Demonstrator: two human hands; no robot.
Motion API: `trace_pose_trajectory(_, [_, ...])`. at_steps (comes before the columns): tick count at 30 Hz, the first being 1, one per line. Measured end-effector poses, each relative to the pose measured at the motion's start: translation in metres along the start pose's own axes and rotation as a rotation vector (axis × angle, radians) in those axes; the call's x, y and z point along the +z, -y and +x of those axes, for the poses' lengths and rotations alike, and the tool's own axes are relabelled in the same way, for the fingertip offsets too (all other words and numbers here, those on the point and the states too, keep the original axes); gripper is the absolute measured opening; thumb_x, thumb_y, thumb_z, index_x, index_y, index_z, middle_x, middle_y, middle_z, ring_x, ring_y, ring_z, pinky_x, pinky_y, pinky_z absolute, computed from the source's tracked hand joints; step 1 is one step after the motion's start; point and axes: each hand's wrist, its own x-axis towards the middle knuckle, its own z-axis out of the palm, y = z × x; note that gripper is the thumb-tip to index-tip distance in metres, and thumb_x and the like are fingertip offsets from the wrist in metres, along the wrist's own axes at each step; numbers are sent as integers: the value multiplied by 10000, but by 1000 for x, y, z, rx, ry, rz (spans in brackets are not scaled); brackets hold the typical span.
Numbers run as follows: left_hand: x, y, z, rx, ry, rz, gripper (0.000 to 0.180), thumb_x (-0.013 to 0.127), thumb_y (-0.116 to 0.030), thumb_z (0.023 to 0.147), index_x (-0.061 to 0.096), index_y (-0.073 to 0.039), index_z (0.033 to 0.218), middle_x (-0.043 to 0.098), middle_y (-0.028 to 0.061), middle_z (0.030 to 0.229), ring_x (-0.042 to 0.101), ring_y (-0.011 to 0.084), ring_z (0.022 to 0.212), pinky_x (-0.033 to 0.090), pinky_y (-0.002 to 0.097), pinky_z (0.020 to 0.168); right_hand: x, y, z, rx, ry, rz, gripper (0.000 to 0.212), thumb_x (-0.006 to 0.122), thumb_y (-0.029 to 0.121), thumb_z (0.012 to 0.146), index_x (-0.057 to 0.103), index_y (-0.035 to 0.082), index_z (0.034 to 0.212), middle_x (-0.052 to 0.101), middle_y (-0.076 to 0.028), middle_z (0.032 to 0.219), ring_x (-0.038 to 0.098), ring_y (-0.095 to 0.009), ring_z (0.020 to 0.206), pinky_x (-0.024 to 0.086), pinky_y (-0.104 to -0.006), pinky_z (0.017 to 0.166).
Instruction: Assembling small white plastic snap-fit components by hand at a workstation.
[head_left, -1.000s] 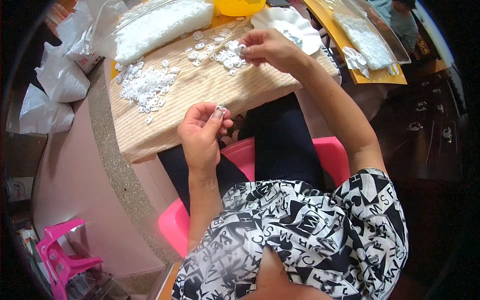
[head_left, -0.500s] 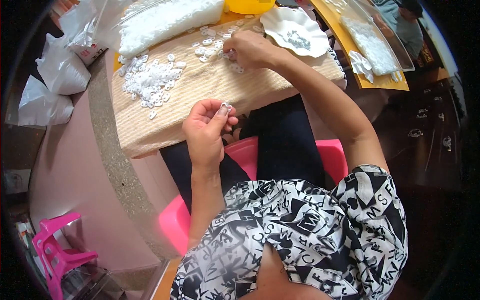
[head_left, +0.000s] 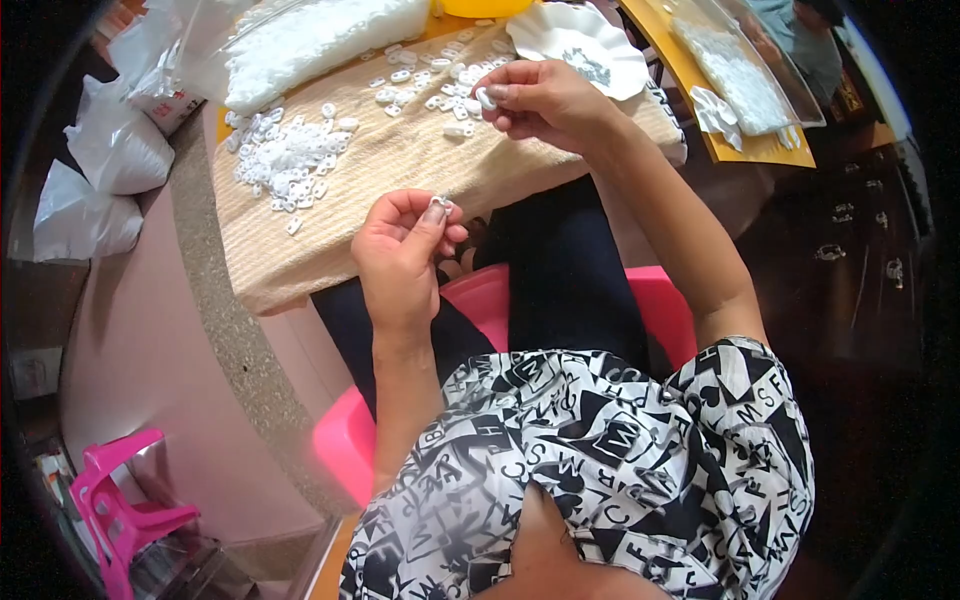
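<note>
Over the table's front edge, my left hand (head_left: 405,240) pinches a small white plastic piece (head_left: 441,202) between thumb and index finger. My right hand (head_left: 545,105) is closed on another small white oval plastic piece (head_left: 485,98), held just above the cloth. Beside that hand lies a loose scatter of white oval pieces (head_left: 400,78). A denser pile of white pieces (head_left: 285,155) with holes sits at the left of the beige striped cloth (head_left: 370,165). Behind my right hand is a white wavy-rimmed dish (head_left: 625,60) with small grey bits in it.
A clear bag of white pieces (head_left: 320,45) lies along the back, near a yellow container (head_left: 485,6). Another open bag (head_left: 735,85) rests on the yellow board at right. White sacks (head_left: 120,145) stand left; a pink stool (head_left: 125,500) is lower left. A person (head_left: 800,45) sits far right.
My right hand has drawn back from the scattered pieces toward me and slightly right, now with a white oval piece in its fingers. The left hand keeps its pinch, nearly still.
</note>
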Motion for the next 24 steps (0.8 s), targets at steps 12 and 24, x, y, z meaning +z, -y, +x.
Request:
trace_pose_trajectory(12, [11,4,-5,-35,81,-9,84,541,-9,804,521,26,878,610,122,763,580,121,596,433,183,509,27,-17,-69,-71,54,146,315,589,55,783,532,-35,1079,570,-55,778,521,-102,658,406,-190,563])
trace_pose_trajectory(24, [15,5,-9,-42,81,0,100,537,-19,811,519,38,891,613,130,769,581,114,603,445,182,511,24,-14,-75,34,127,190,204,572,91,809,554,1,991,562,-30,730,515,-68,614,411,-183,518])
